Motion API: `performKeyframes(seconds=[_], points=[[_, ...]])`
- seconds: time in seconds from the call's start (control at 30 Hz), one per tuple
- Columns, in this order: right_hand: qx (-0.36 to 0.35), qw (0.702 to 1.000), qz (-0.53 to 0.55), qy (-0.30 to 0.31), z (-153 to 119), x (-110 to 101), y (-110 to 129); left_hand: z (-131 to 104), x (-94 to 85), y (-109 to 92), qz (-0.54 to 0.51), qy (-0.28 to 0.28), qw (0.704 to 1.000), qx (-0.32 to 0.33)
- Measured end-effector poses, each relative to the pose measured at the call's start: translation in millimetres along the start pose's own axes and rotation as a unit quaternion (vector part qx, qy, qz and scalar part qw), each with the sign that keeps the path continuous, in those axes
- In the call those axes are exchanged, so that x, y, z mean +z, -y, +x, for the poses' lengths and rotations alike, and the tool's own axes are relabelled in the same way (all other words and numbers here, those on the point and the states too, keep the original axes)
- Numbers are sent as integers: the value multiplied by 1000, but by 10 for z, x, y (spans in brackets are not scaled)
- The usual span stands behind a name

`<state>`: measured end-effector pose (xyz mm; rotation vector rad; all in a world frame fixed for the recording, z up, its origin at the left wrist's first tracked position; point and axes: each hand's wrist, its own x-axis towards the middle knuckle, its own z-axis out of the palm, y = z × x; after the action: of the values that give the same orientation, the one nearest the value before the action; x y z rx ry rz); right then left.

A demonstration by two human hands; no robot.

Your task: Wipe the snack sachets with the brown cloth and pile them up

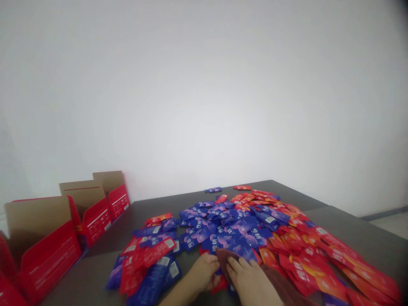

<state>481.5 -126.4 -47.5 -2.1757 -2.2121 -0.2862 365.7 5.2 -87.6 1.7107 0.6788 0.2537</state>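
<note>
Brown cloth [225,256] between hands: right hand [245,275] on it, left hand [206,271] at edge; whether either pinches, we can't tell. Likely light, limp; we'd take rim. Blue sachets [229,240] just beyond.

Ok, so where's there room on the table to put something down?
On the table: between the red boxes and left packet pile, before the wall at the far left, and right of the red-orange packets. Crowded: the blue packets near the left hand and right hand.
</note>
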Motion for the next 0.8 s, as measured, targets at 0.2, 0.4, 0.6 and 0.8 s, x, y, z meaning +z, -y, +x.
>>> performKeyframes(seconds=[0.2, 0.4, 0.6, 0.8], points=[[134, 990, -31, 16, -56, -172, -272, 18, -40, -23, -31, -20, 998, -44], [73, 997, 2, 9, 82, -83, -83, 14, -44, -16, -24, -18, 998, -50], [-18, 998, 40, -49, -8, 329, -69, 17, -11, -45, -17, -20, 998, -48], [123, 991, -36, -29, -28, 9, -351, -17, -71, -78, -23, 2, 998, -52]])
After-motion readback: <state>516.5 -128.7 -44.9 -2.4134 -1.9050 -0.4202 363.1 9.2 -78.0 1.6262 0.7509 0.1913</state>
